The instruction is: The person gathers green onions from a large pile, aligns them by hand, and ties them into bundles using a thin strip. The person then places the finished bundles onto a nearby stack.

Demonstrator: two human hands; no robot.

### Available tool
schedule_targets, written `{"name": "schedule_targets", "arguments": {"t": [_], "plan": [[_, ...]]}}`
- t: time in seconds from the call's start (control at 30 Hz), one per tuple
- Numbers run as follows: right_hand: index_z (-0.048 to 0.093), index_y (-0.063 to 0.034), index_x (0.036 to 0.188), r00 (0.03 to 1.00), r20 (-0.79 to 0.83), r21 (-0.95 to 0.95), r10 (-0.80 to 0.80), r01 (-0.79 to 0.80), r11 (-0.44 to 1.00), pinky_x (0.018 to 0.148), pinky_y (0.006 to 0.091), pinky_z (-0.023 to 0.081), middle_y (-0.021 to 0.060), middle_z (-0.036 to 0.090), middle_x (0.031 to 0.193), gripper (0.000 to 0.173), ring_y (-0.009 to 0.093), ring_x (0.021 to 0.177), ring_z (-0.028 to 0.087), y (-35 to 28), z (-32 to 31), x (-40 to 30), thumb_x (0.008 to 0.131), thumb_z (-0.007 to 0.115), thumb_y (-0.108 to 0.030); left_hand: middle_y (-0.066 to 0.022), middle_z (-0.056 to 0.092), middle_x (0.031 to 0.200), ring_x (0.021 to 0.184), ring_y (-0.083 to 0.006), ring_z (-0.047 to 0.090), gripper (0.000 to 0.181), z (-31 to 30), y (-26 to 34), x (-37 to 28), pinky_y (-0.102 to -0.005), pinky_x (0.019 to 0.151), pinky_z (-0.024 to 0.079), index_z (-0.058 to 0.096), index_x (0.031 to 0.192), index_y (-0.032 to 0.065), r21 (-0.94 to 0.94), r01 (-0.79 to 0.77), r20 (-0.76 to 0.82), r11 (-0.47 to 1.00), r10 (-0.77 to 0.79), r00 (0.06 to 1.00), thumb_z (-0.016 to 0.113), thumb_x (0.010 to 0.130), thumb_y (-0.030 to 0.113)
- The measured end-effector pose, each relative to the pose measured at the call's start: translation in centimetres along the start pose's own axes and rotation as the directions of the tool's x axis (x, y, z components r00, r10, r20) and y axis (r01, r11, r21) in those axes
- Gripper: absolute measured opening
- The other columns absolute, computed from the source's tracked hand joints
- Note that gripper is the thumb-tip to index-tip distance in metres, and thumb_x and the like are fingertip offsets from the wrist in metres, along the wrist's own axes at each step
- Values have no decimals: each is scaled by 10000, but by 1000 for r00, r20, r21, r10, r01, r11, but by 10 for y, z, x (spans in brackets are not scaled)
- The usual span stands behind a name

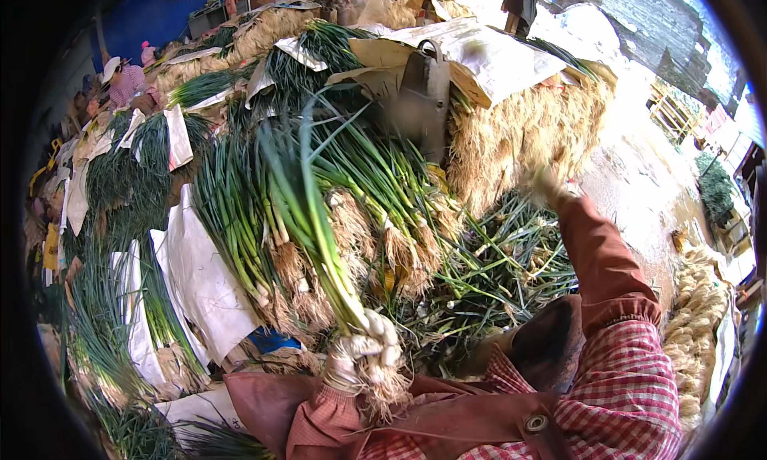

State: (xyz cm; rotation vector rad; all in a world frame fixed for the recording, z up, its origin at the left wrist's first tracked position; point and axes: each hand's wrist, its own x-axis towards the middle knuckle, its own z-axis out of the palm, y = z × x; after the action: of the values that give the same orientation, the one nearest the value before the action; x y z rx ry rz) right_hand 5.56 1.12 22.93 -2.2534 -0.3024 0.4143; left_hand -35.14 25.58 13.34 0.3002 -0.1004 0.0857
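Note:
My left hand (347,358), in a pale glove, grips a small bunch of green onions (323,262) by its white lower stems. The bunch's stringy roots hang below the fist, and its green leaves lean up and away from me. My right hand (546,184) is stretched far out to the right, blurred by motion. It appears close to the root side of a tall stack of onions (509,142); whether it holds anything is not clear. Under that arm lies a heap of loose leaves and trimmings (509,262). Rooted green onions (383,190) lie just beyond the held bunch.
White sheets (210,280) separate bundled onions (102,304) at the left. A dark metal upright with a loop (426,94) stands before the tall stack. Bundles with pale roots (695,328) line the right. A person in a checked shirt (127,85) sits at the far left.

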Motion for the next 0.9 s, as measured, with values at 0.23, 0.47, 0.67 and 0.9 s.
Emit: {"name": "schedule_targets", "arguments": {"t": [0.23,0.47,0.67,0.9], "plan": [[641,-62,815,864,435,-632,-254,494,598,638,385,501,96,610,730,292,228,646,563,69,176,-18,924,494,-290,-113,647,872,703,-224,650,382,-10,-11,17,-331,585,545,566,1215,17,129,58,-363,990,-7,932,644,844,66],[701,-105,963,931,192,-575,-312,364,733,682,423,544,147,693,875,188,329,793,681,-41,311,48,830,614,-205,-192,642,1129,993,-316,662,300,-34,-9,36,-385,845,557,573,1143,-6,347,143,-497,927,52,866,606,847,33],[581,-3,1112,873,456,-477,-174,405,780,763,383,526,165,643,1034,287,269,911,594,-63,306,9,904,516,-190,-217,475,1386,1265,-329,505,514,-59,-2,35,-404,991,487,434,1338,-79,426,-42,-460,904,256,850,584,856,19],[476,77,1289,753,582,359,-305,99,928,843,332,496,221,585,1120,631,264,1069,534,-16,346,-90,965,451,-464,-72,632,809,614,-176,620,242,-54,-14,29,-279,476,503,601,1057,-17,434,76,-601,897,226,767,617,834,76]]}}
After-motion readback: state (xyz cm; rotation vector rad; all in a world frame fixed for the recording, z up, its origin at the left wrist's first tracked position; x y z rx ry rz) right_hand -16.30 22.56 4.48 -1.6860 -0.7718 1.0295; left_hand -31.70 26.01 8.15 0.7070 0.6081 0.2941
